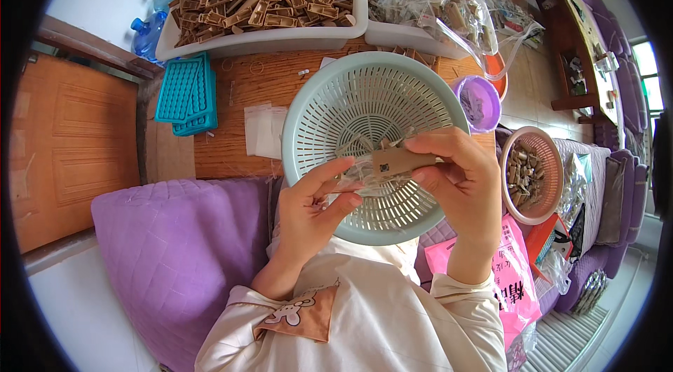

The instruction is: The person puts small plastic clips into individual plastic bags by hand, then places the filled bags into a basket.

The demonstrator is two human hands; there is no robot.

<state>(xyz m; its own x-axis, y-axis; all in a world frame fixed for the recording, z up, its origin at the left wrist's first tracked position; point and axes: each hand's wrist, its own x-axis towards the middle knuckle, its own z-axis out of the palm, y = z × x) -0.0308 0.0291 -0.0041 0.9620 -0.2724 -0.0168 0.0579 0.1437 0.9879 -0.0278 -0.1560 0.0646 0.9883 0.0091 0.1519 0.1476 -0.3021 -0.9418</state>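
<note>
By a wood-grain surface and purple quilted seat, left fingers hold clear film, right fingers a code-printed tan casing.

Both bare hands are raised by the near edge of the desk, facing each other without touching, forearms angling up from the body. The left hand stretches its thumb and index finger inward, tips spread slightly. The right hand sits a little farther forward, pinching with index finger above and thumb below, its remaining fingers curled.
</note>
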